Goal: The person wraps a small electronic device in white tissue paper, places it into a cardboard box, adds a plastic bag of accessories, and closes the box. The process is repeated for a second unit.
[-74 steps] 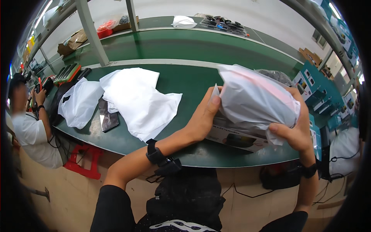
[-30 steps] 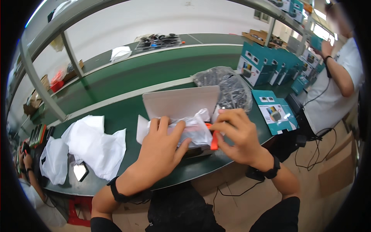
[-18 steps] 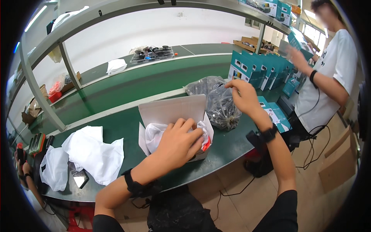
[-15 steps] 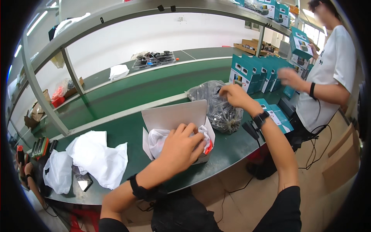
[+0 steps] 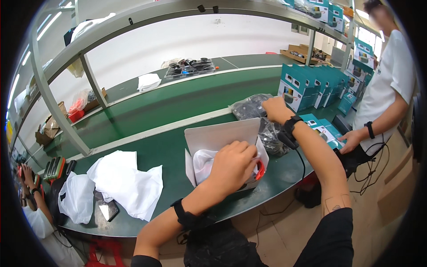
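An open white box (image 5: 221, 134) stands in front of me with its lid raised. Inside lies a white-wrapped item (image 5: 202, 162). My left hand (image 5: 235, 163) reaches into the box with curled fingers, their tips hidden; a red-orange strip (image 5: 260, 170) shows at the box's right rim beside them. Behind and right of the box lie clear plastic bags of small dark parts (image 5: 251, 107). My right hand (image 5: 277, 110) is over these bags, its fingers bent and partly hidden, so what they grip is not visible.
Teal boxes (image 5: 296, 84) stand in a row at the right; flat teal packages (image 5: 322, 129) lie nearer. A co-worker (image 5: 387, 102) stands beside them. White bags (image 5: 126, 178) and a phone (image 5: 106, 209) lie left. A metal shelf frame (image 5: 147, 20) spans overhead. Another person's hand (image 5: 27, 175) is far left.
The view has shifted, moving the scene rightward. My left hand has closed up more, and the red strip shows further over the rim. The co-worker's hand has dropped toward the flat teal packages.
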`<state>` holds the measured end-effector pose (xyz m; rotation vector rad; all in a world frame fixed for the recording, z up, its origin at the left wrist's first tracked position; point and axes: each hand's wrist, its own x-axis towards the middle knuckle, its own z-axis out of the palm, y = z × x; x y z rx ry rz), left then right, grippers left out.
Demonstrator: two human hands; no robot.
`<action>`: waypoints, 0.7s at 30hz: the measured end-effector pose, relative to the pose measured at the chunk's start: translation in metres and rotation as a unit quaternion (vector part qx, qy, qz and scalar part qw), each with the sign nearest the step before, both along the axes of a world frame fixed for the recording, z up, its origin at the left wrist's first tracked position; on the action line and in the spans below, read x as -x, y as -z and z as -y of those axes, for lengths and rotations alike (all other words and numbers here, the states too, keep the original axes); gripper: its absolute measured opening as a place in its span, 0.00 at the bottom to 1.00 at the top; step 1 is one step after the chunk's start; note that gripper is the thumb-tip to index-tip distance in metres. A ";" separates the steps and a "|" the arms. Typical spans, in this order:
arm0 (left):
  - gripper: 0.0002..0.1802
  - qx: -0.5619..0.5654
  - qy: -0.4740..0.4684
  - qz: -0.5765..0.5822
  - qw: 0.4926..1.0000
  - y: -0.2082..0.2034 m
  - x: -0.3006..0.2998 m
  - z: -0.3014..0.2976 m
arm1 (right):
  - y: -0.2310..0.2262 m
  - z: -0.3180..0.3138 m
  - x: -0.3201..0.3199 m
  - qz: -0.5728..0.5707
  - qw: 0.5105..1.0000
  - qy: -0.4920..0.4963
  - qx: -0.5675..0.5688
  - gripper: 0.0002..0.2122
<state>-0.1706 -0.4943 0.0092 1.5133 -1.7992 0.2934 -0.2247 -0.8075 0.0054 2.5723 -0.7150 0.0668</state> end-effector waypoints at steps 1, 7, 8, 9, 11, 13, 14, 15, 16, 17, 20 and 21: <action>0.09 -0.010 0.033 -0.009 0.999 0.000 -0.002 -0.001 | -0.002 -0.001 0.003 0.032 0.999 -0.003 -0.003 0.10; 0.14 -0.074 0.062 0.052 0.994 0.005 -0.009 -0.022 | -0.010 -0.009 0.042 0.334 0.935 -0.062 -0.100 0.05; 0.14 -0.075 0.059 0.054 0.994 0.006 -0.009 -0.025 | -0.012 -0.010 0.045 0.390 0.912 -0.055 -0.119 0.06; 0.15 -0.076 0.060 0.055 0.994 0.006 -0.009 -0.027 | -0.014 -0.011 0.049 0.423 0.900 -0.064 -0.081 0.06; 0.15 -0.082 0.058 0.064 0.993 0.005 -0.006 -0.027 | -0.021 -0.010 0.059 0.539 0.800 -0.088 -0.249 0.06; 0.15 -0.096 0.043 0.081 0.991 0.002 -0.006 -0.029 | -0.026 -0.014 0.059 0.578 0.736 -0.094 -0.341 0.05; 0.15 -0.091 0.039 0.081 0.992 0.003 -0.007 -0.029 | -0.028 -0.015 0.059 0.568 0.740 -0.088 -0.349 0.05; 0.15 -0.086 0.038 0.082 0.992 0.003 -0.008 -0.028 | -0.030 -0.016 0.060 0.560 0.744 -0.080 -0.355 0.05; 0.15 -0.080 0.038 0.084 0.993 0.004 -0.008 -0.028 | -0.031 -0.018 0.063 0.553 0.748 -0.073 -0.361 0.04; 0.15 -0.080 0.037 0.082 0.993 0.005 -0.007 -0.028 | -0.032 -0.021 0.066 0.564 0.735 -0.087 -0.366 0.04; 0.16 -0.082 0.034 0.080 0.993 0.003 -0.006 -0.029 | -0.036 -0.039 0.070 0.598 0.696 -0.146 -0.368 0.02; 0.17 -0.086 0.037 0.075 0.993 0.002 -0.004 -0.028 | -0.042 -0.054 0.078 0.605 0.688 -0.171 -0.361 0.03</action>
